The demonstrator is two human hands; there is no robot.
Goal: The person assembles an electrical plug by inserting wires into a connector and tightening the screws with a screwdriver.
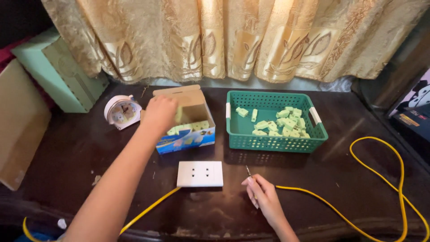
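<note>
**Left hand in the carton, right hand on the yellow cable**

The left hand (160, 112) reaches into an open cardboard box (190, 127) that stands toward the back of the dark tabletop (80, 152), left of centre. Its fingers curl down among the pale green plastic pieces (190, 127) inside; whether they have closed on one cannot be told. The right hand (262, 195) rests near the front edge, fingers pinched around the end of a yellow cable (358, 179), whose metal tip (247, 170) pokes out just beyond them. The cable loops away toward the right edge. A white socket plate (199, 174) lies between the hands, just in front of the box. Right of the box sits a green basket (275, 142) holding more green pieces. A small white alarm clock (121, 111) stands left of the box.
</note>
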